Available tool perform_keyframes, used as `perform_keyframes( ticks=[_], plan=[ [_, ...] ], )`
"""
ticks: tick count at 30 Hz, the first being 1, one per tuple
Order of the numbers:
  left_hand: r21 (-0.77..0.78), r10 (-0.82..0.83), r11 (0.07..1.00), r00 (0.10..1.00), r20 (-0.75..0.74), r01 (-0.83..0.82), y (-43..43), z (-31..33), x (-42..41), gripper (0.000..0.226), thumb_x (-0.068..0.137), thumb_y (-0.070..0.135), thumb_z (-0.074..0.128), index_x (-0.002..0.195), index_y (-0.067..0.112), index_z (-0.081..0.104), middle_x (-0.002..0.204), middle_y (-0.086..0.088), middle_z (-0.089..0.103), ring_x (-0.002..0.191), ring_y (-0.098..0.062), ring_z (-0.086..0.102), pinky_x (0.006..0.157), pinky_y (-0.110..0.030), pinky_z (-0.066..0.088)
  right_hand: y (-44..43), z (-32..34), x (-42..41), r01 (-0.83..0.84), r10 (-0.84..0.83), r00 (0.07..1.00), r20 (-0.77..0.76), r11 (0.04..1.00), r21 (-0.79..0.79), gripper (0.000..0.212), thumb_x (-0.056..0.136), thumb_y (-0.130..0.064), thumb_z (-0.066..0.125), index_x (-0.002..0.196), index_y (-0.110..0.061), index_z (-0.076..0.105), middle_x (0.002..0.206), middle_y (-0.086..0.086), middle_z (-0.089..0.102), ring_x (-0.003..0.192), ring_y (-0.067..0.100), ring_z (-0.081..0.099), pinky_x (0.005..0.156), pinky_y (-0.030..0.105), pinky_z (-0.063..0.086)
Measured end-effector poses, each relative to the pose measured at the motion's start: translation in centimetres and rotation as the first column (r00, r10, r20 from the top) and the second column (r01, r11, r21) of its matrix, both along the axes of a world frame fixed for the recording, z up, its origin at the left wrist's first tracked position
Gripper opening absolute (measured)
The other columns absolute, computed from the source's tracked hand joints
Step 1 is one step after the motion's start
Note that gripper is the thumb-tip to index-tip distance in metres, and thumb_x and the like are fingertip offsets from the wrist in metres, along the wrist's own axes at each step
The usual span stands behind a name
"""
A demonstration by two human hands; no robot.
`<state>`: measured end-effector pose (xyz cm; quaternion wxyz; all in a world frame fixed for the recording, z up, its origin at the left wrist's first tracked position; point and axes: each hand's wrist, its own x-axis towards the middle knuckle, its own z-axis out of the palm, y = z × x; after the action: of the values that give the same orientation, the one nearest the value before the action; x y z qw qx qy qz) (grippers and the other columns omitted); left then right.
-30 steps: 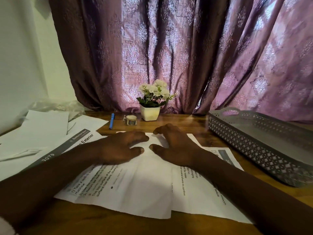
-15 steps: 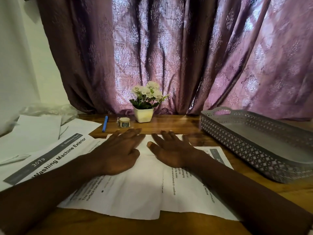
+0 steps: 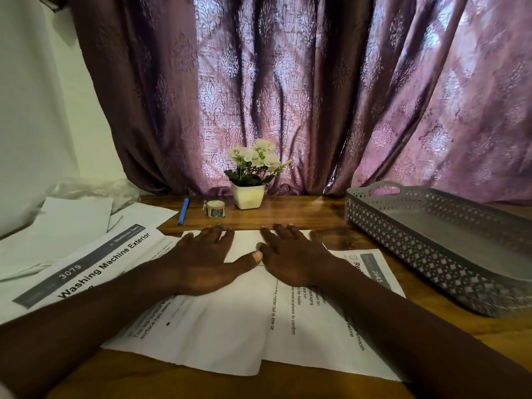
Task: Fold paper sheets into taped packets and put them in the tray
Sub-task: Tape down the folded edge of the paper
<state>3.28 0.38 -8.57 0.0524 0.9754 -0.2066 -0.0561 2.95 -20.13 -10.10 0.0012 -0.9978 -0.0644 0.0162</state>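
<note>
Fingers (image 3: 214,236) straight and slightly apart, my left hand (image 3: 201,263) and right hand (image 3: 293,262) press the folded white printed paper sheet (image 3: 230,326) flat on the brown wooden table (image 3: 288,217). Creasing step, I judge; next comes the small tape roll (image 3: 215,210), then the grey perforated plastic tray (image 3: 403,249).

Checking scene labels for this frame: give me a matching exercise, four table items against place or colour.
Items: 1 pen; 2 tape roll; 3 tray; 4 folded sheet.
Descriptions: a pressed under left hand and right hand; b grey, far right; c blue, left of the tape roll; d just left of the flower pot.
Pairs: 1-c, 2-d, 3-b, 4-a.
</note>
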Motion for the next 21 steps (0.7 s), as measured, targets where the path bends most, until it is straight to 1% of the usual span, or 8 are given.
perform_keyframes(
  ticks=[3,5,8,10,12,16,18,21],
  plan=[
    [-0.033,0.043,0.999,0.998,0.038,-0.042,0.0,-0.3,0.3,0.134,0.052,0.103,-0.010,0.164,0.029,-0.004,0.173,-0.003,-0.007,0.160,-0.025,-0.003,0.127,-0.056,0.006,0.1,0.3,-0.5,0.017,-0.018,1.000,0.005,0.997,0.075,0.067,0.105,-0.061,0.013,0.165,-0.034,0.000,0.175,0.001,-0.008,0.161,0.029,-0.010,0.124,0.066,-0.004],
    [-0.121,0.069,0.991,0.996,0.064,-0.060,0.5,-0.5,0.9,0.127,0.058,0.103,-0.005,0.163,0.033,0.013,0.172,-0.003,0.013,0.157,-0.027,0.017,0.124,-0.057,0.020,0.2,0.4,-0.4,0.013,-0.015,1.000,0.025,0.996,0.091,0.067,0.104,-0.064,0.015,0.165,-0.036,0.005,0.175,0.000,-0.003,0.161,0.028,-0.005,0.125,0.065,-0.002],
    [-0.314,0.165,0.944,0.969,0.184,-0.101,1.3,-0.1,1.3,0.097,0.071,0.098,0.026,0.148,0.041,0.041,0.154,0.007,0.050,0.135,-0.022,0.052,0.109,-0.047,0.046,0.0,0.9,-0.2,-0.011,0.004,0.997,0.078,0.996,0.093,0.068,0.102,-0.068,0.021,0.163,-0.036,0.020,0.173,0.002,0.017,0.159,0.030,0.014,0.125,0.063,0.008],
    [-0.356,0.206,0.929,0.938,0.280,-0.098,1.5,1.0,1.5,0.074,0.081,0.077,0.055,0.145,0.041,0.043,0.142,0.010,0.059,0.128,-0.022,0.059,0.101,-0.040,0.049,-0.2,1.3,-0.1,-0.039,0.032,0.992,0.119,0.997,0.060,0.068,0.100,-0.070,0.024,0.158,-0.034,0.033,0.165,0.005,0.034,0.151,0.033,0.031,0.121,0.060,0.020],
    [-0.339,0.199,0.937,0.926,0.322,-0.084,1.3,2.3,3.4,0.061,0.085,0.054,0.068,0.139,0.038,0.046,0.127,0.006,0.068,0.118,-0.025,0.065,0.092,-0.035,0.050,-0.5,1.5,0.0,-0.066,0.061,0.985,0.164,0.997,0.028,0.069,0.098,-0.073,0.024,0.150,-0.032,0.044,0.153,0.007,0.048,0.140,0.034,0.042,0.114,0.057,0.028],
    [-0.260,0.222,0.953,0.946,0.237,-0.158,1.0,3.4,8.7,0.079,0.062,0.063,0.060,0.137,0.046,0.042,0.126,-0.001,0.070,0.114,-0.029,0.067,0.097,-0.042,0.054,-1.2,1.4,0.2,-0.073,0.061,0.969,0.238,0.997,0.039,0.065,0.097,-0.076,0.023,0.122,-0.029,0.061,0.130,0.006,0.061,0.122,0.031,0.052,0.100,0.049,0.036],
    [-0.252,0.257,0.948,0.933,0.252,-0.194,0.2,2.9,9.2,0.073,0.069,0.056,0.059,0.140,0.045,0.045,0.131,-0.004,0.068,0.118,-0.032,0.064,0.101,-0.043,0.052,-1.6,1.6,0.3,-0.075,0.054,0.961,0.272,0.995,0.068,0.063,0.098,-0.074,0.026,0.117,-0.028,0.063,0.126,0.006,0.062,0.120,0.030,0.053,0.100,0.048,0.038],
    [-0.292,0.315,0.935,0.853,0.417,-0.203,-0.4,1.2,10.0,0.047,0.090,0.049,0.058,0.136,0.045,0.052,0.128,-0.004,0.070,0.120,-0.034,0.064,0.102,-0.042,0.050,-1.9,1.6,0.5,-0.095,0.060,0.949,0.309,0.991,0.099,0.055,0.099,-0.070,0.034,0.113,-0.026,0.064,0.124,0.005,0.062,0.120,0.029,0.054,0.100,0.045,0.039]
  ],
)
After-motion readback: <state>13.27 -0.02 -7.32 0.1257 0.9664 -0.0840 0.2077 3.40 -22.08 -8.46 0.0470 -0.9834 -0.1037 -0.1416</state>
